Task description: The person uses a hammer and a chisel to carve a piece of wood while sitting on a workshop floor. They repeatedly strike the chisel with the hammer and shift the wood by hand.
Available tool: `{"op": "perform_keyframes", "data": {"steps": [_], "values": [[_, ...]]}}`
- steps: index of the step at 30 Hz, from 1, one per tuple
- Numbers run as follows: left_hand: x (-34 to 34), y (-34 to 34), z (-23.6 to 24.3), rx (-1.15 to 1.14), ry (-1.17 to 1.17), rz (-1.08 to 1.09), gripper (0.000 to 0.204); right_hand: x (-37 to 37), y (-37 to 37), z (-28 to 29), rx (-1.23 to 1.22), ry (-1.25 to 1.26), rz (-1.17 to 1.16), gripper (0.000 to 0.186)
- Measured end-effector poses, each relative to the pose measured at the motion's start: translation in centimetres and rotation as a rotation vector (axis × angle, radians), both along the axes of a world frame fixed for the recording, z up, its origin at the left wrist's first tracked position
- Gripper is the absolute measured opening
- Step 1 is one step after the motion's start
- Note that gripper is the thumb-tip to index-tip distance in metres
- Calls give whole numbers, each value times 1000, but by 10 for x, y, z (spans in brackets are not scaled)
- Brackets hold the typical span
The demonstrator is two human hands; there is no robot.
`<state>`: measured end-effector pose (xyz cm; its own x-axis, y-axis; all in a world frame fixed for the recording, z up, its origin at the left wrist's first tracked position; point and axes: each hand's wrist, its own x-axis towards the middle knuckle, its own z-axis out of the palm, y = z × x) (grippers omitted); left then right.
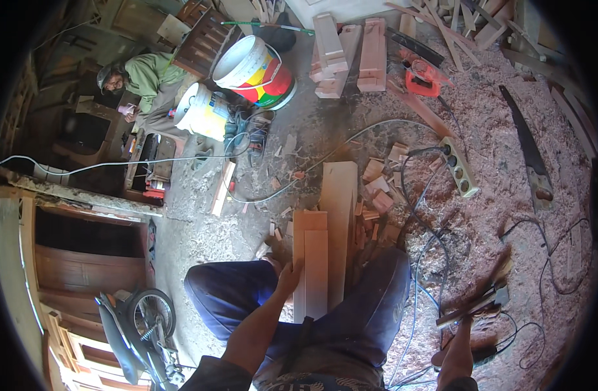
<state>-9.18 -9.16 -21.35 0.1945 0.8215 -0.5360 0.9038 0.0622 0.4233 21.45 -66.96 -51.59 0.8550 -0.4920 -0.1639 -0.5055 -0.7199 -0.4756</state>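
Between my knees stands a pale wooden block [316,260] made of stepped pieces. My left hand [288,280] grips its left edge, fingers wrapped around the side. Behind the block a longer pale plank [339,195] lies on the floor, partly covered by it. Off to the right, my right hand [467,322] is closed at a group of dark, long tools [471,309], one with a blocky end like a hammer head. Shadow and overlap hide which of them the fingers hold.
Shavings and offcuts [378,186] litter the floor. A power strip [460,168], loose cables, a handsaw [530,150] and an orange power tool [423,78] lie at right. Two buckets [256,72], stacked timber [372,55] and a seated person [149,81] are farther off; a motorcycle [139,332] stands left.
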Motion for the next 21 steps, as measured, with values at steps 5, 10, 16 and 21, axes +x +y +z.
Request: {"op": "perform_keyframes", "data": {"steps": [5, 10, 16, 21], "values": [[-31, -13, -23, 13, -66, 241, 69, -5, 11, 4, 31, 1, 24, 39], [-6, -18, -44, 111, -62, 157, 80, -6, 6, 8, 19, -20, 38, 39], [36, -1, -40, 179, -51, 35, 90, 0, 14, 5, 42, -32, 55, 38], [117, 3, -21, 148, 55, -34, 95, -1, 15, 9, 42, -46, 54, 37]]}}
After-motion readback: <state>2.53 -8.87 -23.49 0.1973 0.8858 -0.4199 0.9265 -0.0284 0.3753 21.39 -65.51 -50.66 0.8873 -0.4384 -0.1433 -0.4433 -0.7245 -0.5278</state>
